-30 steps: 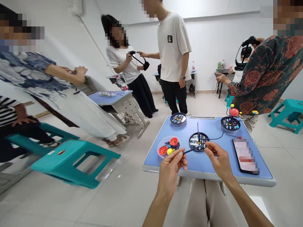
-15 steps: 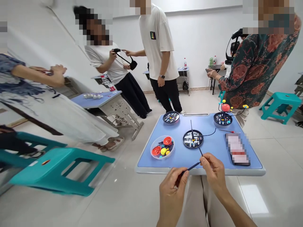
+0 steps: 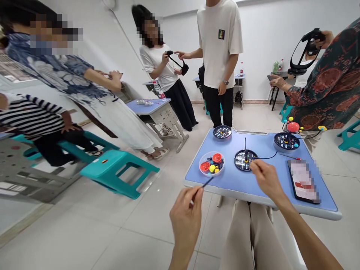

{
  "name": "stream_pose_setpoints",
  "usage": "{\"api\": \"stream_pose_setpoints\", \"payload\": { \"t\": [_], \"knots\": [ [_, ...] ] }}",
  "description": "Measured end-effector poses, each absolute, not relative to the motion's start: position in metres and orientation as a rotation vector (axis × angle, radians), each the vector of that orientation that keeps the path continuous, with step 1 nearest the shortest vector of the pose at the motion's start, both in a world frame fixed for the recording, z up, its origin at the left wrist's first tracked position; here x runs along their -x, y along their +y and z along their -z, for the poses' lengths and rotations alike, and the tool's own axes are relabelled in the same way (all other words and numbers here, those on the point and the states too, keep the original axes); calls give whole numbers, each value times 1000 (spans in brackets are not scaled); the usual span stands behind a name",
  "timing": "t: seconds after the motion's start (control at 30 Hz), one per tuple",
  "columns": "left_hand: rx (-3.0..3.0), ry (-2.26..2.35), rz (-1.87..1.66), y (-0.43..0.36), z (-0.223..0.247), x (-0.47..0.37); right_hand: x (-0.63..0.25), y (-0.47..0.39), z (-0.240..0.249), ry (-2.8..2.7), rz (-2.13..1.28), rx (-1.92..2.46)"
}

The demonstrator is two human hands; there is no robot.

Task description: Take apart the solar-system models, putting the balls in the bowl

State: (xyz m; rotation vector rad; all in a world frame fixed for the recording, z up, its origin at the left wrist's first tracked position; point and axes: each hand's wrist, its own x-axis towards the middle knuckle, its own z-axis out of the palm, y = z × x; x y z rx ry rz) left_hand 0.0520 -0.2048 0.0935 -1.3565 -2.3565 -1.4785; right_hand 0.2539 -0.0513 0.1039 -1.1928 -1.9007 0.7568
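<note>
In my left hand (image 3: 186,210) a short dark rod (image 3: 208,182) is pinched, its tip pointing up and right, just off the desk's front edge. My right hand (image 3: 266,178) is closed at the right front rim of a round black base (image 3: 242,165); what its fingertips grip is hidden. From the base's yellow hub (image 3: 246,161) one thin black rod (image 3: 245,144) stands upright and another curves out to the right. Left of the base sits a clear bowl (image 3: 200,167) with red half shells, yellow balls and dark pieces.
On the blue desk (image 3: 227,183) are another round black base (image 3: 222,132), an assembled planet model (image 3: 293,127), a phone (image 3: 303,182) and a red-tipped thin tool (image 3: 298,158). A teal stool (image 3: 112,165) stands at left. Several people stand around, some holding black headsets (image 3: 302,52).
My hands have moved apart. The left hand drew back left with the dark rod, and the right hand moved forward to the base. The view turned left.
</note>
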Motion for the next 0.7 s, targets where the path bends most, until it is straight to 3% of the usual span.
{"api": "stream_pose_setpoints", "payload": {
  "t": [0.2, 0.4, 0.7],
  "knots": [
    [1252, -2568, 1098, -124, -78, -4, -161, -37, -113, -2485, -480, 1407],
    [1315, -2683, 749, -89, -72, 3, -128, -28, -96, -2565, -390, 1468],
    [1427, -2656, 504, -77, -63, -4, -120, -33, -87, -2634, -359, 1428]
  ]
}}
